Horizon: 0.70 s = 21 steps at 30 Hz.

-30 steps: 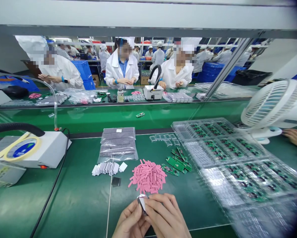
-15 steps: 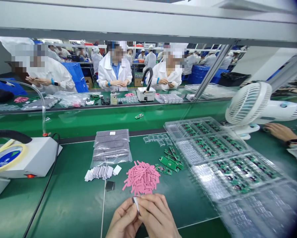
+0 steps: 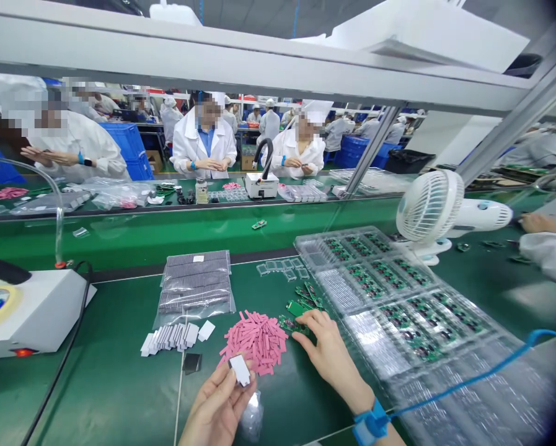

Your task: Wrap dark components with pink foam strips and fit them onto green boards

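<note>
White tab (image 3: 239,370) held clamped in the grip of the left hand (image 3: 217,406) above the worktop (image 3: 119,322), the hands having been parted and the right hand (image 3: 333,365) spread open, fingers apart, at green circuit boards (image 3: 296,310) beside pink strips (image 3: 254,342).

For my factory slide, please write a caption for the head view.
Left hand holds a small white piece beside pink strips; right hand reaches green circuit boards.

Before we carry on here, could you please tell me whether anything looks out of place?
One small green circuit board lies alone on the green strip beyond the work mat, away from the clear trays, so it looks stray.
</note>
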### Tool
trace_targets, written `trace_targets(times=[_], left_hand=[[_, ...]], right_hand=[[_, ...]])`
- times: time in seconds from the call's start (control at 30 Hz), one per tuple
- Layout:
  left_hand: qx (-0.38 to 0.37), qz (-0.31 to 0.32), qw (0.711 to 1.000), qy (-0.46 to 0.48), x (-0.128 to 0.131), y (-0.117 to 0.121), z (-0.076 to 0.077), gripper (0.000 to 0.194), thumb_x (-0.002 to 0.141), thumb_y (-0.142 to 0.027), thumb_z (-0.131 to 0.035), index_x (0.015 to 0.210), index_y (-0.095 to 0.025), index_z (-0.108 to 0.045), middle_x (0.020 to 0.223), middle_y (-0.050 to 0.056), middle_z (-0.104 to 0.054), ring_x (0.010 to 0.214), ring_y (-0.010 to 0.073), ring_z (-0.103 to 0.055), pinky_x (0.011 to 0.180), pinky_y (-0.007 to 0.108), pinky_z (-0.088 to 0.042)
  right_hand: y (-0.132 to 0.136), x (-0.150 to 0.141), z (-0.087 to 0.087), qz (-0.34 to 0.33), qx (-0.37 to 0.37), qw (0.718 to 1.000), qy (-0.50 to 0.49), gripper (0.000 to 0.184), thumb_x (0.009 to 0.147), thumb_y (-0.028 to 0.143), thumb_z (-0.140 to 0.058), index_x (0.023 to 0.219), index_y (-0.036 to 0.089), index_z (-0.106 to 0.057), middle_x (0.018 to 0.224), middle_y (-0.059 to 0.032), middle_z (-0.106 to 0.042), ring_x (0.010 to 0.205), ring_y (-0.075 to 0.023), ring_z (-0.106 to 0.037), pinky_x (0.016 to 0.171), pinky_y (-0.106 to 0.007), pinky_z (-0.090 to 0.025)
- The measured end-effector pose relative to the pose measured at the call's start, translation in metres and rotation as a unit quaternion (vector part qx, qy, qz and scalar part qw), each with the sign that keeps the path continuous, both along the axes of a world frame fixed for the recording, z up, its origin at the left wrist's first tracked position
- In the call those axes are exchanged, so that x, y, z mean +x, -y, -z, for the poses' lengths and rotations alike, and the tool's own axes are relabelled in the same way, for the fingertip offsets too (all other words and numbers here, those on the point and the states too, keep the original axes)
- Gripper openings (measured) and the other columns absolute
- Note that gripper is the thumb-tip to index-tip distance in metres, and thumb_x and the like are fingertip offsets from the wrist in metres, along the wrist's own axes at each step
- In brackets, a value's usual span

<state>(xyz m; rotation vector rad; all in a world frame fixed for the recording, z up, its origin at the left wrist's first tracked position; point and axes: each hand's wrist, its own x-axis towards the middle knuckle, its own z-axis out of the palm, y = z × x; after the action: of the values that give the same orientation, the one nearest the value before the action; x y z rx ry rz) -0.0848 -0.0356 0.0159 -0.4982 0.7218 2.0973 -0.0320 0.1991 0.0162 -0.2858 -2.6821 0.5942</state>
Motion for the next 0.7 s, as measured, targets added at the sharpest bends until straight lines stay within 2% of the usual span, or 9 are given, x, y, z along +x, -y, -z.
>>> trace_targets(times=[0.1,0.23,0.33,0.43,0.5,0.57,0.63,0.67,0.7], left_hand=[[0.014,-0.017,1.0,0.015,-0.004,0.004,0.001,0.025,0.07,-0.02,-0.082,0.093,-0.014,-0.078,0.103,0.013,-0.073,0.092,0.0202,-0.07,0.094,0.032,-0.055],[0.033,-0.028,0.998,0.037,-0.007,0.006,0.0,0.014,0.08,-0.013,-0.07,0.092,-0.013,-0.077,0.106,0.013,-0.072,0.095,0.0213,-0.07,0.097,0.034,-0.053],[0.03,-0.03,0.998,0.05,-0.008,0.006,-0.001,0.018,0.085,-0.01,-0.062,0.095,-0.012,-0.077,0.106,0.014,-0.072,0.096,0.0206,-0.069,0.098,0.034,-0.053],[0.035,-0.032,0.997,0.058,-0.007,0.008,0.0,0.02,0.088,-0.012,-0.059,0.097,-0.011,-0.076,0.106,0.013,-0.072,0.096,0.0199,-0.069,0.099,0.034,-0.052],[0.04,-0.031,0.997,0.063,-0.007,0.009,0.002,0.02,0.089,-0.012,-0.058,0.098,-0.011,-0.076,0.108,0.013,-0.071,0.097,0.0198,-0.069,0.099,0.034,-0.052],[0.043,-0.029,0.997,0.062,-0.007,0.011,0.004,0.02,0.088,-0.012,-0.059,0.098,-0.011,-0.076,0.11,0.013,-0.071,0.099,0.0203,-0.069,0.101,0.034,-0.051],[0.053,-0.026,0.997,0.053,-0.007,0.011,0.004,0.019,0.086,-0.011,-0.062,0.098,-0.013,-0.076,0.111,0.013,-0.071,0.103,0.0212,-0.068,0.103,0.035,-0.049],[0.058,-0.023,0.997,0.046,-0.007,0.01,0.005,0.018,0.084,-0.011,-0.064,0.098,-0.014,-0.076,0.112,0.012,-0.071,0.104,0.0216,-0.067,0.103,0.035,-0.049],[0.063,-0.021,0.997,0.036,-0.007,0.01,0.006,0.018,0.082,-0.012,-0.067,0.098,-0.014,-0.077,0.112,0.012,-0.071,0.105,0.0218,-0.067,0.104,0.035,-0.049]], right_hand=[[-0.013,0.0,0.014,0.008,0.012,0.999,0.032,0.03,0.095,0.04,-0.052,0.097,0.015,-0.067,0.094,-0.0062,-0.059,0.086,-0.0125,-0.051,0.071,-0.022,-0.036],[-0.013,0.001,0.022,0.025,-0.001,0.998,0.065,0.025,0.093,0.038,-0.053,0.092,0.015,-0.064,0.091,-0.0051,-0.058,0.084,-0.0133,-0.051,0.07,-0.022,-0.034],[-0.011,0.002,0.024,0.034,-0.025,0.996,0.085,0.022,0.087,0.036,-0.06,0.084,0.014,-0.059,0.084,-0.0031,-0.057,0.077,-0.0125,-0.052,0.067,-0.021,-0.033],[-0.011,0.005,0.025,0.045,-0.06,0.993,0.093,0.018,0.087,0.032,-0.058,0.089,0.015,-0.059,0.079,-0.0022,-0.058,0.071,-0.0112,-0.053,0.065,-0.02,-0.037],[-0.01,0.007,0.022,0.056,-0.085,0.991,0.093,0.023,0.089,0.035,-0.055,0.093,0.014,-0.06,0.079,-0.0036,-0.06,0.069,-0.0111,-0.054,0.063,-0.02,-0.039],[-0.004,0.009,0.016,0.063,-0.106,0.988,0.097,0.034,0.091,0.044,-0.051,0.085,0.012,-0.06,0.072,-0.0046,-0.059,0.063,-0.0104,-0.053,0.057,-0.02,-0.038],[0.009,0.01,0.006,0.056,-0.195,0.972,0.122,0.047,0.09,0.055,-0.05,0.074,0.011,-0.056,0.064,-0.0042,-0.057,0.053,-0.008,-0.05,0.05,-0.019,-0.035],[0.019,0.01,0.001,0.043,-0.296,0.943,0.144,0.05,0.088,0.058,-0.053,0.073,0.01,-0.054,0.064,-0.0044,-0.058,0.05,-0.0066,-0.049,0.048,-0.018,-0.035],[0.031,0.01,-0.004,0.033,-0.414,0.894,0.166,0.053,0.084,0.062,-0.056,0.073,0.01,-0.052,0.064,-0.0045,-0.059,0.045,-0.0052,-0.047,0.046,-0.017,-0.034]])
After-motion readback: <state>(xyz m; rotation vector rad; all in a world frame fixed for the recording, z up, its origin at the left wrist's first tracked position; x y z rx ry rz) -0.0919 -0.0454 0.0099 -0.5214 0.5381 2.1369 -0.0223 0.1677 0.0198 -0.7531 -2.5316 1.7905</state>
